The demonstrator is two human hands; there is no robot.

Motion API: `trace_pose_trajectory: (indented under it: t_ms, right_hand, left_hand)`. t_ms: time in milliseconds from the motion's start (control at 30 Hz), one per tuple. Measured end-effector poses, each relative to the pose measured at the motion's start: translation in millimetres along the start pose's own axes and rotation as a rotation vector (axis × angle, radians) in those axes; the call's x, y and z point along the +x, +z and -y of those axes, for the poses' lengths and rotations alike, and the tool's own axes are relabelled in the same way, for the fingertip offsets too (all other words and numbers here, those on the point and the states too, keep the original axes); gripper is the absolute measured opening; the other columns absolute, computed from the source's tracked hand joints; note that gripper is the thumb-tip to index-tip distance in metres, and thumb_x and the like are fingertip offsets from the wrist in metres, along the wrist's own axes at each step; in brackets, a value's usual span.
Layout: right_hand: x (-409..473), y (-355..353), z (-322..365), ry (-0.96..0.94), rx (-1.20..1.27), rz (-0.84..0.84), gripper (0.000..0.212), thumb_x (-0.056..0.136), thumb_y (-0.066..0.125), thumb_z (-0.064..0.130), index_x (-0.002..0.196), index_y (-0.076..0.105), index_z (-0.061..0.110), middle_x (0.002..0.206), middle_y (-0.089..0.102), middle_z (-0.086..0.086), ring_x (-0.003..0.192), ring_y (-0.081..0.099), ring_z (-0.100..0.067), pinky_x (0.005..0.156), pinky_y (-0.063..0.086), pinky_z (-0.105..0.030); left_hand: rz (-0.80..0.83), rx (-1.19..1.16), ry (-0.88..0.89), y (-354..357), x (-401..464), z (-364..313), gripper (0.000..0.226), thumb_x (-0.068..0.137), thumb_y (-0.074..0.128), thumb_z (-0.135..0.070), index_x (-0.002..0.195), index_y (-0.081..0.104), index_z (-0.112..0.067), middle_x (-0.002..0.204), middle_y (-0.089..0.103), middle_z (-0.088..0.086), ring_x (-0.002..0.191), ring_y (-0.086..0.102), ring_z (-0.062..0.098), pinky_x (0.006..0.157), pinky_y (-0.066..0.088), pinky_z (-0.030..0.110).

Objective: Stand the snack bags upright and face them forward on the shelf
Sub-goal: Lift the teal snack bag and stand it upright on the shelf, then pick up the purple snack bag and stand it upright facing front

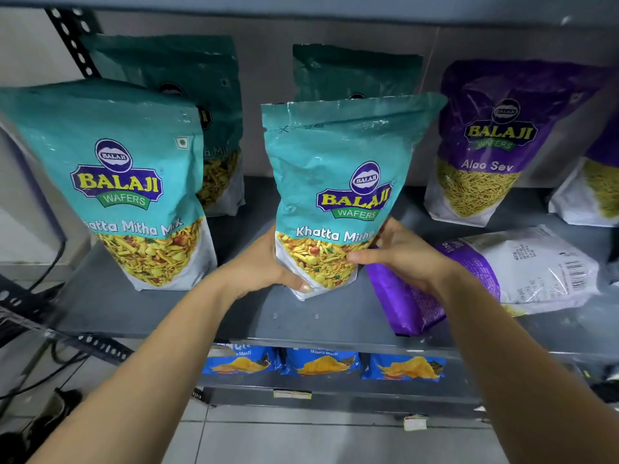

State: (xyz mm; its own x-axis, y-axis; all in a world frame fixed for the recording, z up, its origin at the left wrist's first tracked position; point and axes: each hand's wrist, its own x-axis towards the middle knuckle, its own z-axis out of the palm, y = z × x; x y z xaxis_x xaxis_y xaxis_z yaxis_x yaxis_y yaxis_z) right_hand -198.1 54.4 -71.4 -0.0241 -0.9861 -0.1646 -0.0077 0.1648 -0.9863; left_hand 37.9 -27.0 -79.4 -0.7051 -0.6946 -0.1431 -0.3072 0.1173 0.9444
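A teal Khatta Mitha bag [338,182] stands upright, front facing me, at the middle of the grey shelf [167,309]. My left hand [268,266] grips its lower left corner and my right hand [398,252] grips its lower right side. Another teal bag [120,182] stands facing forward at the left, and two more teal bags [214,105] [355,72] stand behind. A purple Aloo Sev bag [492,142] stands upright at the right. A second purple bag [522,272] lies flat, back side up, just right of my right hand.
Another purple bag [596,185] shows partly at the far right edge. Blue chip bags [325,363] line the shelf below. A perforated metal upright [73,45] rises at the back left. Black cables [50,363] hang at the lower left over a tiled floor.
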Motion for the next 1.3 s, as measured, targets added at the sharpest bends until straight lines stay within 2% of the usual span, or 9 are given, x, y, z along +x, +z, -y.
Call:
trace_pose_trajectory:
  t_ms: [367,633,733,833,900,967,1033,1167,1300]
  right_hand:
    - [-9,20,4,-0.129,-0.002,-0.188,0.049,0.063,0.088,0.004,0.106,0.072,0.022,0.095,0.08,0.01,0.091,0.076,-0.006,0.077,0.059,-0.023]
    - [-3,29,103,-0.444,0.385,-0.486,0.006,0.083,0.077,0.008,0.086,0.074,0.014,0.087,0.08,-0.005,0.086,0.076,-0.025,0.086,0.062,-0.043]
    - [-11,13,113,-0.474,0.433,-0.486,0.022,0.07,0.084,0.034,0.081,0.076,0.016,0.088,0.08,-0.001,0.094,0.075,-0.026,0.095,0.058,-0.047]
    - [-26,-24,98,-0.368,0.222,-0.47,0.026,0.082,0.073,0.041,0.071,0.071,0.018,0.067,0.075,0.01,0.063,0.07,-0.003,0.063,0.058,-0.019]
    - [-38,-62,76,-0.265,-0.139,-0.434,0.019,0.086,0.07,0.037,0.077,0.069,0.021,0.071,0.076,0.008,0.066,0.066,0.0,0.067,0.053,-0.016]
    - [-50,-104,57,-0.067,-0.448,-0.355,0.036,0.07,0.08,0.049,0.088,0.075,0.018,0.097,0.079,-0.009,0.083,0.066,-0.012,0.082,0.057,-0.037]
    - [-61,-141,48,0.161,-0.688,-0.277,0.048,0.067,0.085,0.05,0.098,0.073,0.016,0.105,0.076,-0.01,0.075,0.064,-0.014,0.065,0.055,-0.031]
    - [-69,-178,49,0.389,-1.085,-0.083,0.052,0.077,0.069,0.065,0.078,0.06,0.014,0.074,0.065,0.0,0.066,0.057,-0.014,0.056,0.041,-0.02]
    - [-52,-210,40,0.561,-1.206,0.062,0.097,0.05,0.058,0.097,0.115,0.069,0.025,0.12,0.068,0.007,0.111,0.062,-0.015,0.101,0.048,-0.033]
  left_hand:
    - [-0.131,-0.204,0.02,-2,-8,-20,0.07,0.062,0.086,0.004,0.124,0.058,-0.015,0.109,0.077,-0.004,0.1,0.072,0.011,0.08,0.059,0.023]
    - [-0.752,-0.497,0.463,-8,5,-116,0.024,0.082,0.074,0.0,0.103,0.065,-0.004,0.093,0.075,0.002,0.082,0.071,0.009,0.075,0.055,0.022]
    - [-1.027,-0.247,0.529,9,-4,-113,0.043,0.076,0.08,-0.011,0.111,0.055,-0.01,0.107,0.064,0.01,0.097,0.064,0.018,0.089,0.052,0.03]
    - [-1.254,0.182,0.557,44,-25,-100,0.033,0.08,0.079,-0.017,0.098,0.054,-0.008,0.096,0.05,0.002,0.087,0.05,0.021,0.081,0.044,0.036]
    - [-1.106,0.202,0.549,78,-39,-98,0.024,0.085,0.075,-0.017,0.084,0.052,-0.016,0.075,0.045,-0.01,0.07,0.046,0.017,0.068,0.04,0.035]
    - [-0.845,0.033,0.428,119,-45,-99,0.025,0.09,0.07,-0.023,0.076,0.049,-0.02,0.057,0.039,-0.01,0.055,0.04,0.008,0.058,0.037,0.026]
    - [-0.621,0.068,0.268,162,-46,-100,0.033,0.094,0.062,-0.038,0.067,0.052,-0.02,0.049,0.04,-0.006,0.047,0.039,0.006,0.053,0.036,0.026]
    - [0.136,-0.163,-0.415,247,-39,-110,0.059,0.095,0.037,-0.063,0.086,0.065,-0.012,0.078,0.076,0.017,0.041,0.056,0.009,0.041,0.044,0.021]
    - [-0.028,-0.838,-0.661,299,-14,-109,0.053,0.084,0.056,-0.065,0.105,0.058,-0.016,0.104,0.068,0.012,0.074,0.069,0.023,0.056,0.062,0.031]
